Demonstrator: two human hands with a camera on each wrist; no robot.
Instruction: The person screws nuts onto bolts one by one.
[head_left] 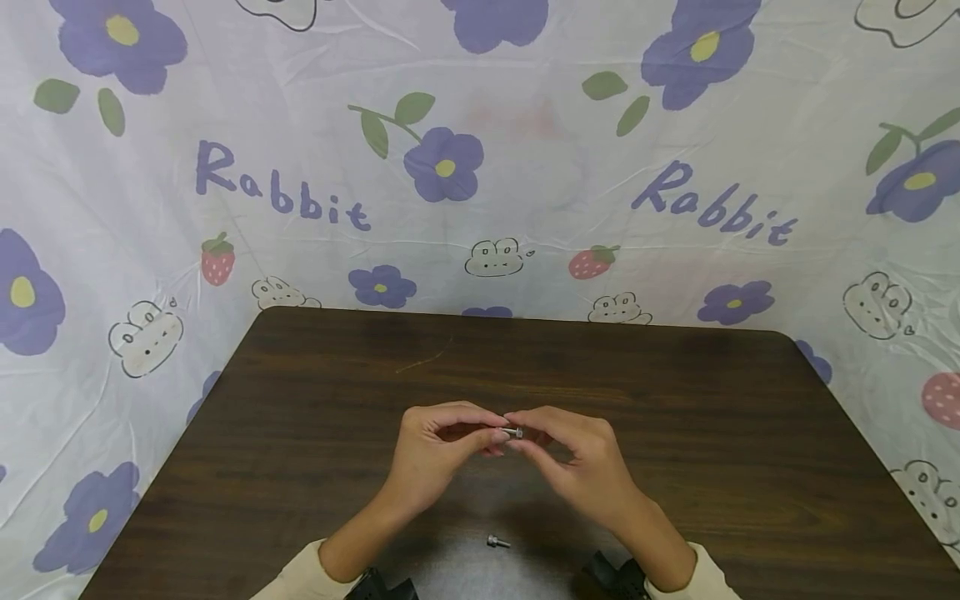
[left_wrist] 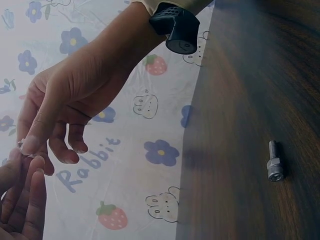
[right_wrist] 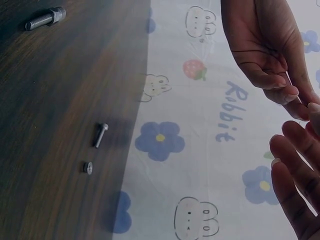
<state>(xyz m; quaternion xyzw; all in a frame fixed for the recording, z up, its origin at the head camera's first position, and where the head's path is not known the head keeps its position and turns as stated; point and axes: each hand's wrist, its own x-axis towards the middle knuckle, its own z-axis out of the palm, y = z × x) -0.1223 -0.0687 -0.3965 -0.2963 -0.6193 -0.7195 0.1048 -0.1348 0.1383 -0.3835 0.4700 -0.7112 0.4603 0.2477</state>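
In the head view a small silver bolt [head_left: 514,432] shows between the fingertips of both hands, held over the table. My left hand [head_left: 438,450] pinches its shank between thumb and forefinger. From the other side, the thumb and forefinger of my right hand [head_left: 581,454] close around its head end. The fingertips hide most of it in both wrist views. Nearer me on the table lies a socket-head bolt [left_wrist: 274,162] with a nut threaded up by its head.
A dark wooden table [head_left: 315,467] lies beneath the hands. The right wrist view also shows a thinner loose bolt [right_wrist: 101,135] and a small nut [right_wrist: 88,167] lying close together. Behind the table hangs a white cloth [head_left: 540,183] printed with flowers and rabbits.
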